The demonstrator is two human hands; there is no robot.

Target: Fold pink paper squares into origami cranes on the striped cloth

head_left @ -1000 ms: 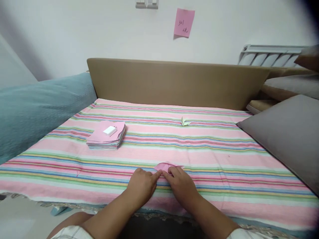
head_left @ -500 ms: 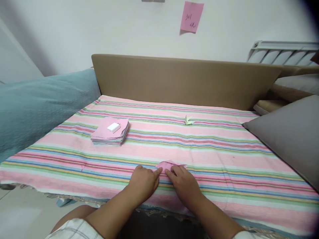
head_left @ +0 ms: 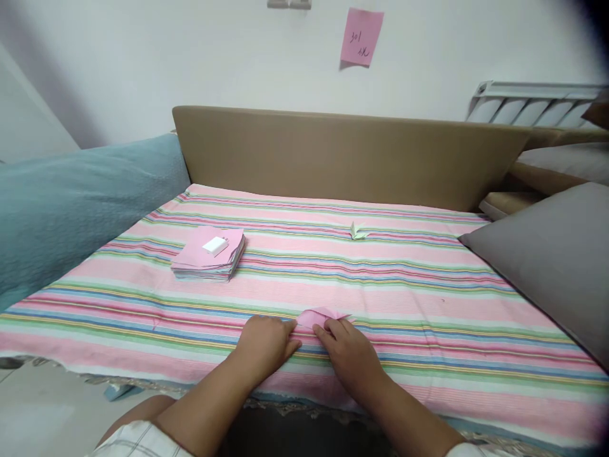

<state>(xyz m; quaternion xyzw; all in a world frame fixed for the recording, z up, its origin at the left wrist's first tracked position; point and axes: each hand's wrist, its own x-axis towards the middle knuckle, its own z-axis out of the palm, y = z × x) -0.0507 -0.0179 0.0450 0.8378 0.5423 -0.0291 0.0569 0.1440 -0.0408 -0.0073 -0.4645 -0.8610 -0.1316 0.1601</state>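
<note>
A small folded piece of pink paper (head_left: 311,317) lies on the striped cloth in front of me, a pointed flap at its right end. My right hand (head_left: 351,348) grips its right part, thumb at the near edge and fingers over the top. At the left tip of the paper is my left hand (head_left: 267,343), its thumb and index finger apart and nothing held between them; its other fingers are partly hidden. Farther back stands a small pale green folded paper figure (head_left: 358,232).
On the left a stack of square paper (head_left: 204,270) carries a white charger plug (head_left: 216,246). The striped cloth (head_left: 304,273) covers the seat up to a brown backrest (head_left: 333,155). A grey cushion (head_left: 547,247) bounds the right, a blue-green covered armrest (head_left: 95,203) the left.
My left hand has moved left, and its thumb and index finger have parted. More of the pink paper shows now. My right hand stays on the paper.
</note>
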